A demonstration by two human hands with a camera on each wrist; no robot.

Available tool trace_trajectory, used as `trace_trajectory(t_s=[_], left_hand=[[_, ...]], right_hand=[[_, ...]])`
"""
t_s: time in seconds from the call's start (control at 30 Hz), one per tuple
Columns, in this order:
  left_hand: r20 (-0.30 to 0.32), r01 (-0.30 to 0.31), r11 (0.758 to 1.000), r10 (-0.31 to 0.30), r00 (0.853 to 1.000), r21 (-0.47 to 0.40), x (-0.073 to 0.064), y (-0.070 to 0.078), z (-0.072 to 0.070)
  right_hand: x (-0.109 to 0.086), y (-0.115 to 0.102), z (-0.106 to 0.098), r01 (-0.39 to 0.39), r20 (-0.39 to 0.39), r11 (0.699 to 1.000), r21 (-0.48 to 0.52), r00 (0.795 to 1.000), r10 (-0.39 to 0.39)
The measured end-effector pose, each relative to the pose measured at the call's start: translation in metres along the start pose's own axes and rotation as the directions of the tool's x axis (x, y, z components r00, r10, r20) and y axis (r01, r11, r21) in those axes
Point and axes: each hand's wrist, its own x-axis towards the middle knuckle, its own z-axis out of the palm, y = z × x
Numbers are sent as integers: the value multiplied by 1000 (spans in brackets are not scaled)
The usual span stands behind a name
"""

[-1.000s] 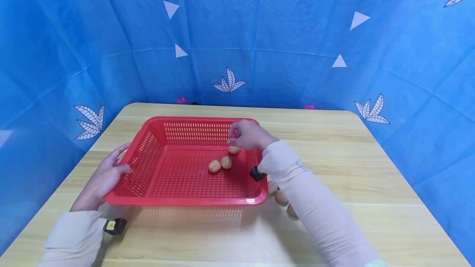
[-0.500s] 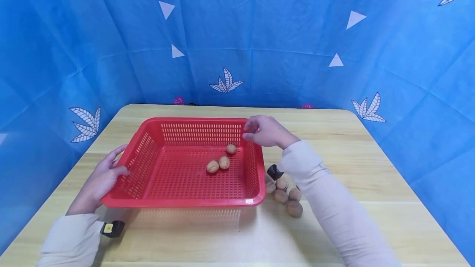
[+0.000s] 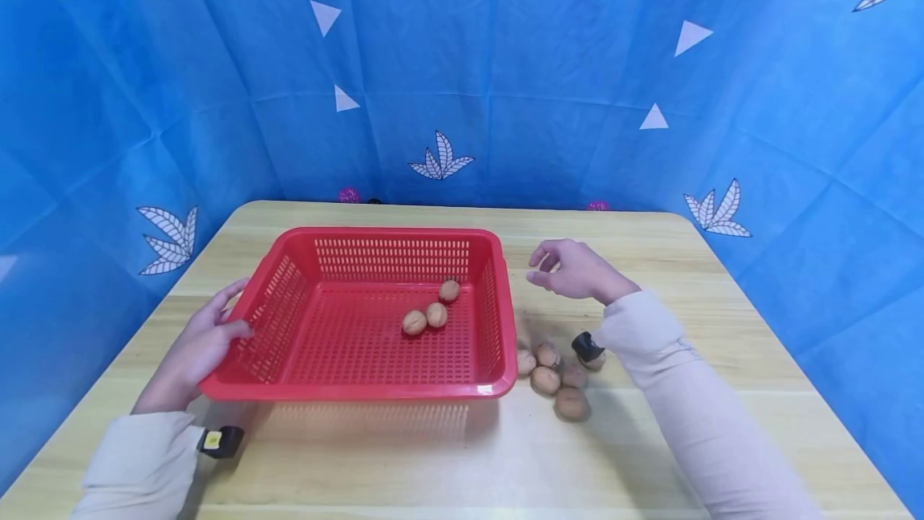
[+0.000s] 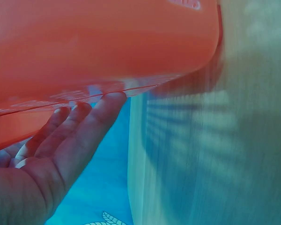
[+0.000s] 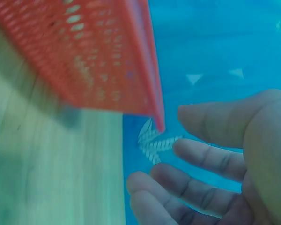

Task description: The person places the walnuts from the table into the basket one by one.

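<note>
in the head view, a red perforated basket [image 3: 346,391] sits on the left part of the pale wood-grain worktop [image 3: 671,259]. the left hand [image 3: 193,350] grips the basket at its left end, thumb over the rim and fingers on the outer side. three walnuts [image 3: 436,314] lie on the basket's floor, right of its middle: two nearly side by side, the third a little farther back. the right hand [image 3: 573,270] is above the worktop beyond the basket's right end, apart from it, its fingers loosely bent with a gap to the thumb, holding nothing. below it, just beside the basket's right end, is a loose cluster of six walnuts [image 3: 545,380]; one is partly hidden by the black wrist device [image 3: 587,346]. both arms wear pale sleeves [image 3: 140,456]. a blue cloth [image 3: 462,38] printed with white leaves and triangles hangs behind the worktop.

in the left wrist view, the left hand's long fingers reach out fairly straight, tips against the basket's outer surface; the thumb is not clear here.

in the right wrist view, the right hand's thumb and fingers are spread, near the basket's rim but not touching it.
</note>
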Motion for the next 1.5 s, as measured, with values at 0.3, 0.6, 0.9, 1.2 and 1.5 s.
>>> trace_trajectory(t_s=[0.3, 0.6, 0.9, 1.2, 1.5], left_hand=[[2, 4, 1000, -4, 1000, -7, 0, 0, 0], [-7, 0, 1000, 0, 1000, -19, -2, 1, -1], [-7, -10, 1000, 10, 1000, -8, -1, 0, -1], [-8, -3, 1000, 3, 1000, -8, 0, -1, 0], [-9, -10, 1000, 10, 1000, -16, -1, 0, 1]], right_hand=[[-19, 37, -2, -16, 44, 999, -39, 999, 17], [-36, 62, 5, -121, 160, 990, 72, 981, 108], [-51, 72, 17, -160, 246, 983, 87, 960, 134], [-58, 77, 25, -155, 293, 986, 69, 947, 128], [-56, 85, 30, -133, 320, 988, 73, 942, 103]])
